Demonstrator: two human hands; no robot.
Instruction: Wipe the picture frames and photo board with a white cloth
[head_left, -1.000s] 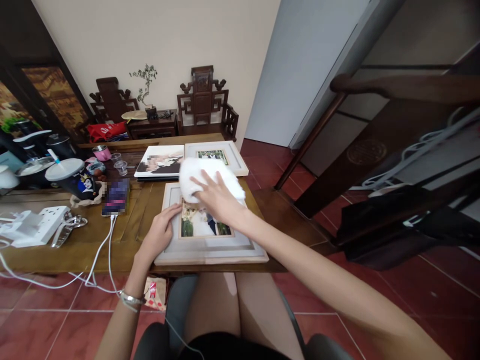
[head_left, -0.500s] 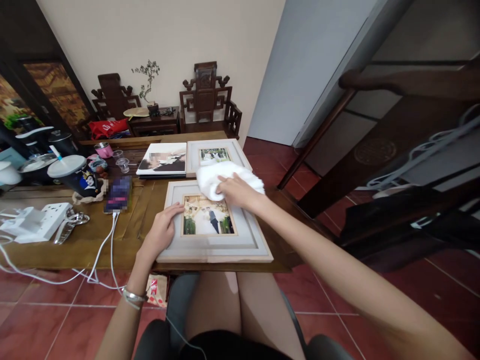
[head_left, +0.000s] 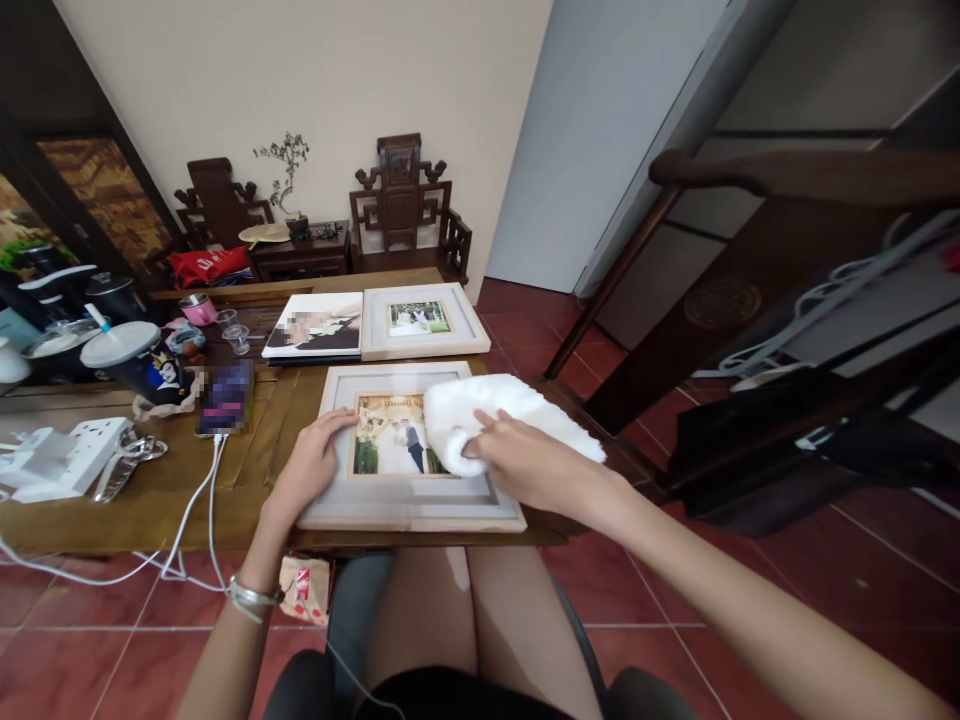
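Picture frame (head_left: pixel 409 508), pale wood with a wide grey mat around a colour photograph, lies flat at the near edge of the wooden table (head_left: pixel 135 505), straight in front of the person's knees. The left hand (head_left: pixel 311 465) rests open on the frame's left border, fingers spread flat and pointing toward the photograph, pressing the frame to the table. A silver bracelet (head_left: pixel 251 597) sits on that wrist. The right hand (head_left: pixel 525 465) comes in from the right, its fingers curled over the bunched end of a white cloth (head_left: pixel 525 408) and holding it down on the right part of the photograph. The cloth is fluffy; it covers the frame's right side and its far end hangs out past the table's right edge.

Beyond this frame, at the far side of the table, a second, smaller frame (head_left: pixel 457 330) lies flat, and just beside it on the left lies a photo print (head_left: pixel 315 325). To the left of the near frame a phone (head_left: pixel 225 397) lies face up with a white cable (head_left: pixel 199 500) plugged in and trailing off the table edge. Farther left stand a dark lidded cup (head_left: pixel 142 362) with a straw, a white power strip (head_left: pixel 75 455) and a bunch of keys (head_left: pixel 124 462).
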